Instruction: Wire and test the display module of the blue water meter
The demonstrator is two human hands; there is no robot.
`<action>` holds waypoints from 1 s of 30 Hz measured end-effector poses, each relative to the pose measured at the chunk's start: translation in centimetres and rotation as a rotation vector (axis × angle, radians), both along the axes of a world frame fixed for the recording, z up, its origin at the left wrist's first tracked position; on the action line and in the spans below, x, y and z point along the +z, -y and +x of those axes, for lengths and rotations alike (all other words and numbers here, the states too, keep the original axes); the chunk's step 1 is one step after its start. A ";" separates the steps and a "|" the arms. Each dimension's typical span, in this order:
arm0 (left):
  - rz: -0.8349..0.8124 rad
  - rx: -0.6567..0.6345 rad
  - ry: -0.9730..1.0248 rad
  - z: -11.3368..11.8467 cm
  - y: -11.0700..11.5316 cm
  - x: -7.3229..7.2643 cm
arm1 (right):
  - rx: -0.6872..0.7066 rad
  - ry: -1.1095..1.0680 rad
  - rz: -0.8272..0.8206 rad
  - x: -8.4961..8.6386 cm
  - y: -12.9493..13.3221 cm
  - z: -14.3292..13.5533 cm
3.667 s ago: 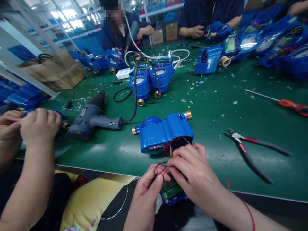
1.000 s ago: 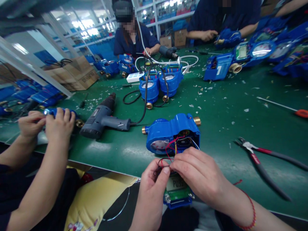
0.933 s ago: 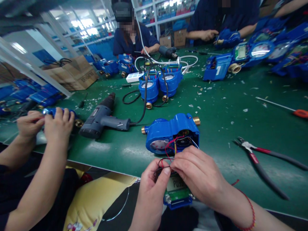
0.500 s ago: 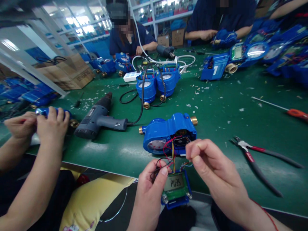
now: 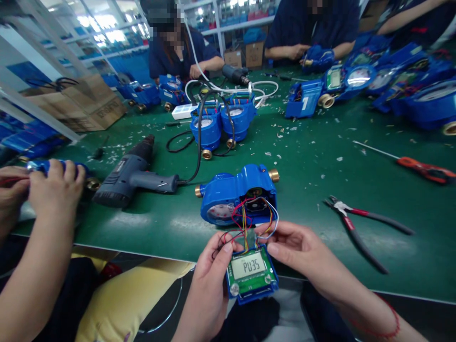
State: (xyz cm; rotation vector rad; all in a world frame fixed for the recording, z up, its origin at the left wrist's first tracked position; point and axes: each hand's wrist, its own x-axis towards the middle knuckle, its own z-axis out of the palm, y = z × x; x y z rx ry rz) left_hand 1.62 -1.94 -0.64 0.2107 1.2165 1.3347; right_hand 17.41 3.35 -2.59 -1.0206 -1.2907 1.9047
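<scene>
The left hand point(image 5: 213, 266) grips the display module point(image 5: 252, 275) from its side. The right hand point(image 5: 295, 247) pinches the wires point(image 5: 245, 223) just above it. Where the wires end inside the blue meter point(image 5: 235, 194) is hard to make out.

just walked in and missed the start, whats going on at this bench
A person holds a blue display module at the near edge of the green table, left hand gripping its side, right hand pinching the coloured wires running to an open blue water meter. The screen reads PU35. Pliers lie to the right, a drill to the left.
</scene>
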 end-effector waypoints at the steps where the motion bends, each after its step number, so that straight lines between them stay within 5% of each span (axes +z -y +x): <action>1: 0.007 -0.001 0.004 0.0 0.0 0.0 | -0.010 -0.073 -0.077 0.1 0.1 -0.6; 9: 0.167 -0.156 0.177 -1.6 2.1 -1.3 | -0.304 -0.247 -0.304 -0.2 2.6 -2.8; 13: 0.217 -0.270 0.334 -3.1 4.5 -3.2 | -0.316 -0.360 -0.400 -0.2 4.1 -3.7; 16: 0.245 -0.201 0.385 -2.9 5.2 -3.9 | -0.281 -0.394 -0.412 -0.2 4.6 -4.3; 22: 0.206 -0.131 0.436 -1.1 4.7 -2.9 | -0.208 -0.395 -0.408 -0.4 4.9 -4.7; 30: 0.164 -0.111 0.483 -1.9 4.3 -2.3 | -0.197 -0.264 -0.359 -0.7 4.5 -4.1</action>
